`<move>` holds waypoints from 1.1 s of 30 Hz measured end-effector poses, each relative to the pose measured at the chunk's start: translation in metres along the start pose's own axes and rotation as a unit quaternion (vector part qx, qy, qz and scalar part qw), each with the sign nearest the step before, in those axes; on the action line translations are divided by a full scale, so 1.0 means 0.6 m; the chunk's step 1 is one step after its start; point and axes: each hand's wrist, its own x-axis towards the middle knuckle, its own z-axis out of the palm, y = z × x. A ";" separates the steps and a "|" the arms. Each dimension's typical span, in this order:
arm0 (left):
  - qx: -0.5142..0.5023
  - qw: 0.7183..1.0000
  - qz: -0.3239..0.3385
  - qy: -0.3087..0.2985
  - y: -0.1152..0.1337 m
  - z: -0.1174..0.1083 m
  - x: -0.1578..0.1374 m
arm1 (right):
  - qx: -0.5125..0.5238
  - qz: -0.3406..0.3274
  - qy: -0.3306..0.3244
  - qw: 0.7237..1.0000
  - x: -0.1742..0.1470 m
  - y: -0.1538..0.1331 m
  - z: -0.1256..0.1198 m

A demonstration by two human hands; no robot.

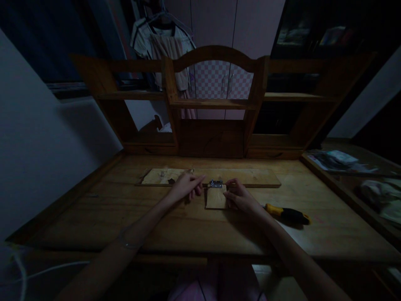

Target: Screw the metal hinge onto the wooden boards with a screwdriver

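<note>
A small silver metal fitting (pixel 216 183), either a latch or a hinge, sits where a long wooden plank (pixel 250 177) meets a small square wooden board (pixel 216 198). My right hand (pixel 238 196) has its fingers at the board's right edge, holding it. Just left of the fitting is my left hand (pixel 188 186), over the plank's front edge, its fingers closed. Anything between those fingertips is too dim to make out. A yellow and black screwdriver (pixel 288 214) lies right of my right hand, its shaft partly hidden by that hand.
All this lies on a wooden desk (pixel 150 217) with a wooden shelf unit (pixel 211 136) along the back. At right, past the raised edge, papers and a packet (pixel 341 158) lie on another surface. A white cable (pixel 56 266) hangs at lower left.
</note>
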 end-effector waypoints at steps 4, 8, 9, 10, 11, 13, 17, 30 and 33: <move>-0.083 0.989 -0.080 -0.091 -0.005 0.013 -0.005 | -0.005 0.007 0.004 1.000 0.002 0.001 0.000; -0.132 0.980 -0.096 -0.113 -0.012 0.026 0.005 | -0.006 0.014 0.008 1.000 0.005 0.006 -0.002; -0.140 0.979 -0.099 -0.110 -0.014 0.028 0.007 | -0.007 0.014 0.011 1.000 0.005 0.006 -0.002; -0.147 0.978 -0.103 -0.105 -0.016 0.030 0.009 | -0.009 0.015 0.013 1.000 0.005 0.006 -0.002; -0.154 0.978 -0.106 -0.097 -0.017 0.032 0.010 | -0.011 0.015 0.014 1.000 0.004 0.005 -0.002; -0.169 0.977 -0.105 -0.082 -0.019 0.035 0.010 | -0.015 0.013 0.016 1.000 0.003 0.003 -0.001; -0.197 0.972 -0.101 -0.077 -0.019 0.039 0.008 | -0.021 0.010 0.019 1.000 0.002 0.001 -0.001; -0.222 0.967 -0.119 -0.047 -0.020 0.049 0.008 | -0.078 -0.038 0.109 0.990 -0.010 -0.025 -0.024; -0.221 0.966 -0.124 -0.045 -0.021 0.049 0.009 | -0.206 -0.100 0.164 0.959 -0.055 -0.057 -0.059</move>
